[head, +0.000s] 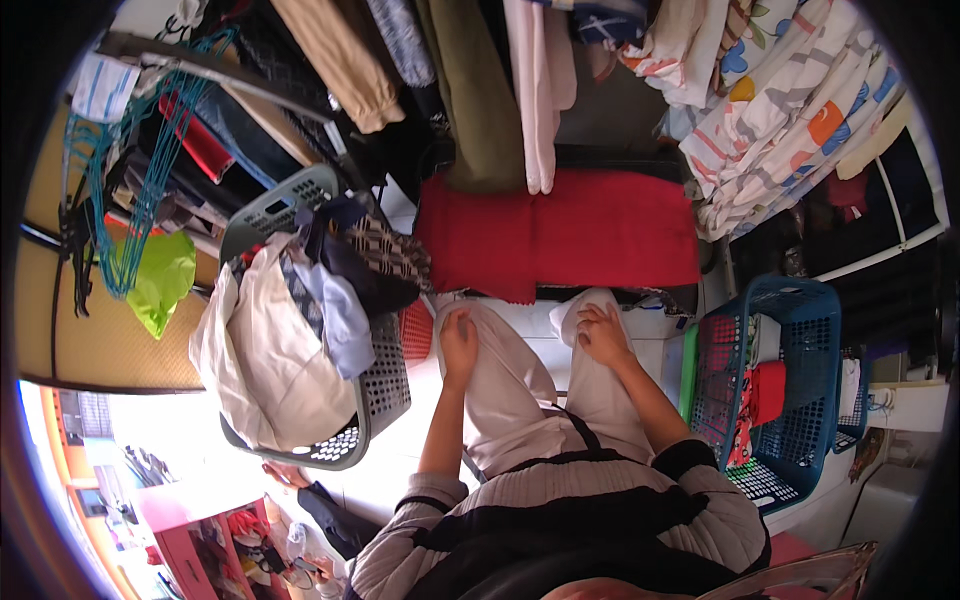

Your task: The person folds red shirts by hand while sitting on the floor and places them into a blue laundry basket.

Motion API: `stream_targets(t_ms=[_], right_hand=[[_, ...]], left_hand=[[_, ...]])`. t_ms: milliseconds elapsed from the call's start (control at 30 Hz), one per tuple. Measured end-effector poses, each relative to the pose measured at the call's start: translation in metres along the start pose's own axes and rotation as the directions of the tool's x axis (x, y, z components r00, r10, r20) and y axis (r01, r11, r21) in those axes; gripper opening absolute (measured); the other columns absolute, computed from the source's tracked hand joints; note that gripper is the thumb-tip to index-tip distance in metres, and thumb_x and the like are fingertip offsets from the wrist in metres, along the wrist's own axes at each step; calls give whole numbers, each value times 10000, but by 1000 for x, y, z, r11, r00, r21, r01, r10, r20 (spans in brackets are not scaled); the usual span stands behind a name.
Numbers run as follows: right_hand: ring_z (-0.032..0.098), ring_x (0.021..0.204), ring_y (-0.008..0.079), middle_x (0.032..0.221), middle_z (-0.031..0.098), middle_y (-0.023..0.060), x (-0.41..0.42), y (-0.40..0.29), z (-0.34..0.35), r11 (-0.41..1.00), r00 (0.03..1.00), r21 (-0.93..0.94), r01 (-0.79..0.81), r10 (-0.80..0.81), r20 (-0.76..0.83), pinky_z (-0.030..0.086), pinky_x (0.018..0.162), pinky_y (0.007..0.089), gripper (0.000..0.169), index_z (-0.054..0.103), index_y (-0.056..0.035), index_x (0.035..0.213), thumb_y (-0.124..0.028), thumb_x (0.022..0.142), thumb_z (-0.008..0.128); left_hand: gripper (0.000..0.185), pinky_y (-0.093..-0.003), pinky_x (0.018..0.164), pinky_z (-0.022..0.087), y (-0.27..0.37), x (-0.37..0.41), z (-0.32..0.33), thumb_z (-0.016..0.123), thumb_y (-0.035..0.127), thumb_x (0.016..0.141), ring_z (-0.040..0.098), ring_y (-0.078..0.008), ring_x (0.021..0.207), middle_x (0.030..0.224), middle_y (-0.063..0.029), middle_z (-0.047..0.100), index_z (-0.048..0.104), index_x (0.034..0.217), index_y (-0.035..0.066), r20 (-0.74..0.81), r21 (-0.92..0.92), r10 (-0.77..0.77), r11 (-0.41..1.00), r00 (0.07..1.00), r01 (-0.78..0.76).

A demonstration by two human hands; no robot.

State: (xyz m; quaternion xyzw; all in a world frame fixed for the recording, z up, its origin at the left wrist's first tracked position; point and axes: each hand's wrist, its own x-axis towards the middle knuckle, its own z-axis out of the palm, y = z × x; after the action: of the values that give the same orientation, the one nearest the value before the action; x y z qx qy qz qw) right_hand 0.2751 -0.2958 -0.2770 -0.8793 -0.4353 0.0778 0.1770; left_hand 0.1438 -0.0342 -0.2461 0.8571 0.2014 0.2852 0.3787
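My left hand (458, 341) rests on one knee of my light trousers (510, 375), its fingers loosely curled and nothing seen in them. On the other knee lies my right hand (600, 335), fingers spread and bent, also holding nothing. Just beyond my knees a red cloth (607, 232) covers a low surface. To the left a grey-green plastic laundry basket (386, 367) is heaped with clothes, among them a cream garment (281, 352) and a light blue one (337, 315). A blue plastic basket (810, 330) at the right holds some folded cloths, one of them red (768, 391).
Trousers (480, 97) and patterned fabrics (787, 135) hang ahead. Teal hangers (150, 187) and a lime-green bag (159, 281) hang at the left. A red basket (416, 330) stands behind the laundry basket. Another person's foot (285, 474) and a pink cabinet (187, 555) are at the lower left.
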Motion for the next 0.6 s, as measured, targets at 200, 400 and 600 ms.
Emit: stream_targets(t_ms=[200, 400, 600], right_hand=[[440, 1095, 229, 973, 575, 72, 13, -21, 25, 995, 995, -33, -94, 93, -31, 202, 991, 506, 179, 602, -83, 844, -162, 688, 563], [421, 1130, 238, 983, 579, 76, -1, -10, 24, 987, 995, -134, -85, 78, -56, 207, 992, 507, 169, 609, -77, 828, -140, 686, 544], [433, 1122, 241, 966, 585, 92, -17, 8, 10, 977, 980, -87, -196, 193, -42, 208, 995, 503, 142, 609, -78, 799, -124, 680, 548]], left_hand=[[519, -409, 929, 293, -33, 25, 30, 570, 323, 748, 559, -302, 917, 1008, -158, 583, 454, 1165, 38, 43, 517, -154, 849, 987, 110], [696, -401, 909, 310, -49, 53, 42, 591, 504, 676, 563, -314, 926, 993, -176, 600, 478, 1142, 0, 65, 355, -393, 868, 917, 347], [579, -401, 920, 296, -26, 42, 44, 589, 524, 679, 569, -312, 912, 972, -178, 607, 606, 979, 29, 341, 472, -281, 876, 897, 95]])
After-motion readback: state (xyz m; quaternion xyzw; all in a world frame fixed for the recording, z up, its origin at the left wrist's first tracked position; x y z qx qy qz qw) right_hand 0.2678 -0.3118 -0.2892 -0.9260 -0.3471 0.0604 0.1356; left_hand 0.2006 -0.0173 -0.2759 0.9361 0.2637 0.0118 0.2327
